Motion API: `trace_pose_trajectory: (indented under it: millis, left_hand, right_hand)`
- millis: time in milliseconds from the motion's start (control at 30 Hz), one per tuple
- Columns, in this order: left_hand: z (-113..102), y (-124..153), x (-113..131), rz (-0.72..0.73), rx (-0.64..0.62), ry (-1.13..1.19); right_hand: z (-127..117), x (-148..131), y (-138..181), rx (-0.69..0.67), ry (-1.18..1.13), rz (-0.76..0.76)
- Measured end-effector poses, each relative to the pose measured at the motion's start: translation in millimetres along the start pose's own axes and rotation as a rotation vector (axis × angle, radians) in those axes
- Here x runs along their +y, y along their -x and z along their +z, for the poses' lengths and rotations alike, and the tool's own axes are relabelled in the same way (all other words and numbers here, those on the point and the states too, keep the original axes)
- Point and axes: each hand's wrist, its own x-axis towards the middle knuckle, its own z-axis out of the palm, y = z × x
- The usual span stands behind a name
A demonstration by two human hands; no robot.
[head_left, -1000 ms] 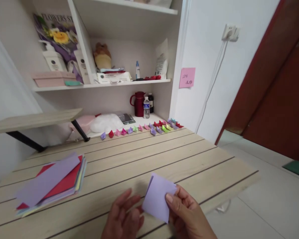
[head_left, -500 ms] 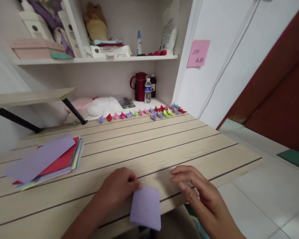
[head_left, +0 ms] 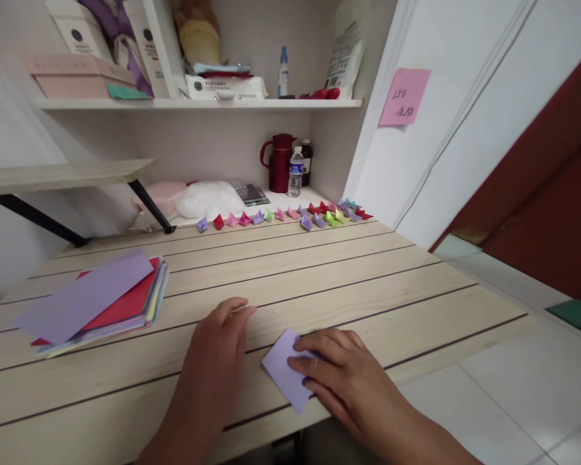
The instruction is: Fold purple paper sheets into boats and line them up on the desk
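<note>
A small folded square of purple paper [head_left: 285, 363] lies on the wooden table, turned so that one corner points away from me. My right hand [head_left: 341, 374] rests on its right side with the fingers stretched out over the sheet, hiding that part. To the left, apart from the paper, my left hand [head_left: 220, 349] is raised over the planks, a little blurred. Its thumb and fingers are apart and hold nothing.
On the left lies a stack of coloured paper [head_left: 126, 310] with a purple strip [head_left: 87, 294] on top. Several small folded paper pieces [head_left: 244, 219] line the back edge. Behind them stand a dark red jug [head_left: 279, 165] and a water bottle [head_left: 295, 171].
The purple paper has gone from my left fingers at the table's front edge to flat on the tabletop, turned cornerwise. My left hand has let go and moved away; my right hand has come onto it.
</note>
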Motion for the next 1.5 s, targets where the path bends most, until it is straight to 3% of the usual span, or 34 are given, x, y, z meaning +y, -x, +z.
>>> trace_pose_trajectory:
  millis: [67,100,133,233,300,400,500,567,667,800,933,1033,1100,1500]
  left_hand:
    - [13,21,1,0.079,0.090,-0.069]
    - [21,31,3,0.206,0.213,-0.224]
    - [31,40,6,0.317,0.232,-0.366]
    - [54,58,12,0.502,0.203,-0.550]
    - [62,64,12,0.553,0.165,-0.592]
    - [63,66,8,0.546,0.136,-0.606]
    - [60,63,10,0.553,0.158,-0.599]
    - [58,61,14,0.564,0.193,-0.608]
    - [58,61,18,0.559,0.217,-0.620]
    - [60,64,14,0.523,0.177,-0.647]
    - [61,64,7,0.546,0.164,-0.641]
    - [60,63,6,0.556,0.168,-0.625]
    - [60,63,6,0.561,0.171,-0.611]
    - [69,66,6,0.499,0.139,-0.546]
  right_hand:
    - [0,-3,0,-0.009,0.005,0.018]
    - [1,-4,0,-0.013,0.004,0.023]
    - [1,-4,0,-0.018,-0.002,0.029]
    - [-3,-1,2,-0.034,-0.072,0.020]
    - [-8,5,3,-0.058,-0.187,0.013]
    - [-21,16,5,-0.038,-0.375,0.096]
    - [-30,21,7,0.054,-0.334,0.177]
    - [-32,18,10,-0.022,-0.188,0.104]
    - [-30,11,20,-0.250,0.036,-0.070]
    - [-29,14,44,-0.320,0.160,-0.066]
    - [-37,25,54,-0.198,-0.063,0.059]
    - [-40,31,43,-0.024,-0.270,0.214]
    - [-38,34,31,0.024,-0.338,0.269]
    - [-38,33,-6,-0.129,-0.402,0.266]
